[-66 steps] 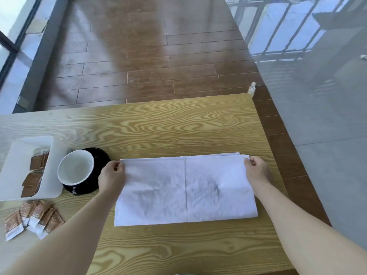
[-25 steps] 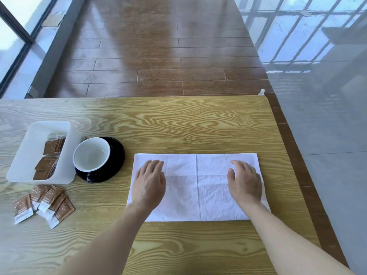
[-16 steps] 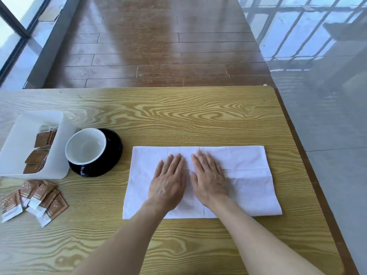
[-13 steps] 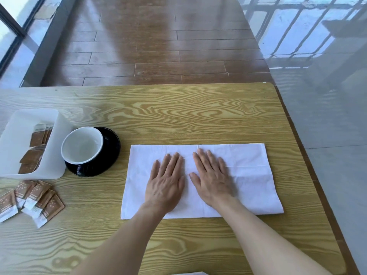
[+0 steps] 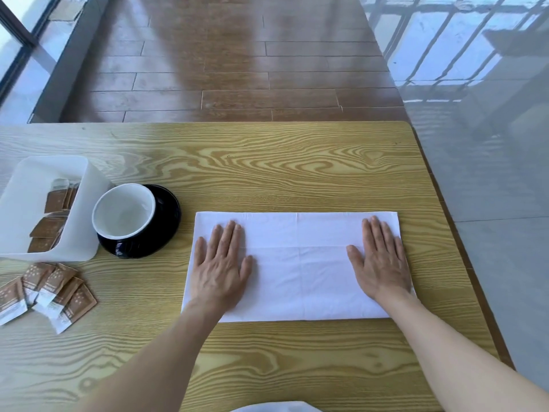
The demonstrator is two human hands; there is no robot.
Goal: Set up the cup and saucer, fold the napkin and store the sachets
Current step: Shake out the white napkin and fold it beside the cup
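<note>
A white napkin [image 5: 297, 263], folded into a long rectangle, lies flat on the wooden table [image 5: 267, 162]. My left hand [image 5: 221, 266] presses palm-down on its left end, and my right hand [image 5: 378, 263] presses palm-down on its right end, fingers spread, holding nothing. To the left stands a cup [image 5: 123, 212], white inside, on a black saucer [image 5: 166, 221]. A white plastic box [image 5: 80, 221] at the far left holds several brown sachets [image 5: 55, 200]. More brown sachets [image 5: 50, 292] lie loose in a fan in front of the box.
The table's right edge [image 5: 445, 233] runs close to the napkin's right end, with grey floor beyond. Wooden floorboards and a window frame lie past the far edge. A white item [image 5: 270, 407] shows at the bottom edge of the frame.
Both hands slid apart from the napkin's middle to its two ends, smoothing it flat. Earlier they had held its far corners. Cup, box and sachets stayed put.
</note>
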